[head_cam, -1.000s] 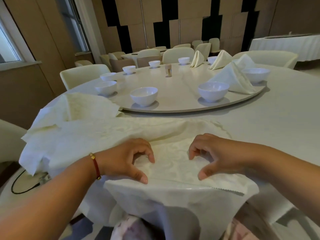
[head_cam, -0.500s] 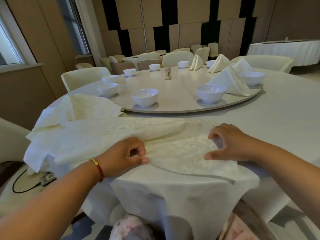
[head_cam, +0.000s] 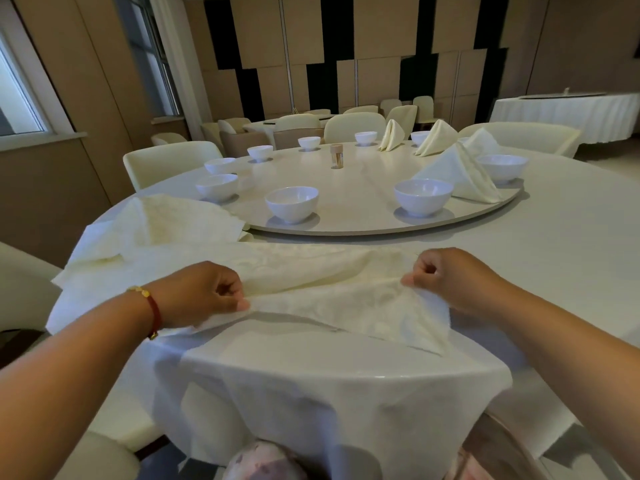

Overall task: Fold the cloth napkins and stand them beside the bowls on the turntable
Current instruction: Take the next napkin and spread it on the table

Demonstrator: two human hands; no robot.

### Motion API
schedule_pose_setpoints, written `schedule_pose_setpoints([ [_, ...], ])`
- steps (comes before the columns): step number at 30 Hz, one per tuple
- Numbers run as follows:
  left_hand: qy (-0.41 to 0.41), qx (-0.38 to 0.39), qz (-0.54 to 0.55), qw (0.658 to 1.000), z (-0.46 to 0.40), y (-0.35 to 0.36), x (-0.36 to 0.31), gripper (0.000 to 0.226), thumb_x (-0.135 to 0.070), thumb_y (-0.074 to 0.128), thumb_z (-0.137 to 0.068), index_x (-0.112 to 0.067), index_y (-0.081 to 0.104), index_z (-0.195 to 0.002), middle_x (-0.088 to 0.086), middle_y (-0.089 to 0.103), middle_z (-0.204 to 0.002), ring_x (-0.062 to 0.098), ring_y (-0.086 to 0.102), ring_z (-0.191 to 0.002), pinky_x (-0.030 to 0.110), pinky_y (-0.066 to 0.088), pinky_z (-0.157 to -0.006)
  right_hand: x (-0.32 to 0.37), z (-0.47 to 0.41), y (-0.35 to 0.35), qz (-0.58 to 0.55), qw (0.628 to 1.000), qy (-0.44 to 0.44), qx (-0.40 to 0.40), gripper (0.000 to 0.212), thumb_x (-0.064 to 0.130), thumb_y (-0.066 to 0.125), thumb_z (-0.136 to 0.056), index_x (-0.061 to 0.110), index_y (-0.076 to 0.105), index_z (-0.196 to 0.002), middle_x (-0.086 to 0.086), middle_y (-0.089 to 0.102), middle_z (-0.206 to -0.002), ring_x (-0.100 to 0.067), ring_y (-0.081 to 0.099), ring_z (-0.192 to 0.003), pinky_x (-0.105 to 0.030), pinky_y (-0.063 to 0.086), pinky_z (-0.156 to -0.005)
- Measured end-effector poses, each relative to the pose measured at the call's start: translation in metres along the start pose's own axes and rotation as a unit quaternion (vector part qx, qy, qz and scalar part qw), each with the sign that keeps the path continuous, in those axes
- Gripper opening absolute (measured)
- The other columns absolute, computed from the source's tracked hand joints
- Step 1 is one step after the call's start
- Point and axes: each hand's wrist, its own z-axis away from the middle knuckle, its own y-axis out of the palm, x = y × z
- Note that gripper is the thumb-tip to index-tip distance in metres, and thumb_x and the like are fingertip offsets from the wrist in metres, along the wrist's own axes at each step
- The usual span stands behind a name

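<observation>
Left hand [head_cam: 204,294] and right hand [head_cam: 446,278] each pinch the cloth napkin [head_cam: 332,299] between curled fingers; uneven pulling could skew its fold

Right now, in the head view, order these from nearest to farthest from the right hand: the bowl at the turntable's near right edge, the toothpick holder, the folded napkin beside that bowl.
From the right hand:
1. Bowl, at the turntable's near right edge.
2. Folded napkin, standing just behind and right of that bowl.
3. Toothpick holder, near the turntable's middle, farthest back.
</observation>
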Motion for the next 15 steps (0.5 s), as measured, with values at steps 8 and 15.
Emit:
schedule_pose_setpoints([
  [8, -0.125, -0.092, 0.209, 0.966, -0.044, -0.073, -0.016, 0.009, -0.009, 0.054, -0.096, -0.004, 0.057, -0.088, 0.027, 0.070, -0.079, 0.029, 0.072, -0.067, 0.033, 0.060, -0.061, 0.064, -0.073, -0.029, -0.196, 0.976, 0.054, -0.082, 0.032, 0.028, 0.059, -0.095, 0.010, 0.046, -0.072, -0.007, 0.059, -0.056, -0.016, 0.060, -0.043, -0.017, 0.043, -0.042],
  [15, -0.098, -0.174, 0.237, 0.951, -0.124, -0.118, -0.012, 0.019, -0.007, 0.058, -0.093, -0.006, 0.058, -0.074, 0.008, 0.072, -0.069, 0.028, 0.068, -0.096, 0.041, 0.052, -0.095, 0.093, -0.165, -0.032, -0.229, 0.961, 0.059, -0.143, 0.036, 0.034, 0.060, -0.094, 0.015, 0.046, -0.067, -0.017, 0.068, -0.090, -0.035, 0.068, -0.091, -0.044, 0.054, -0.087],
])
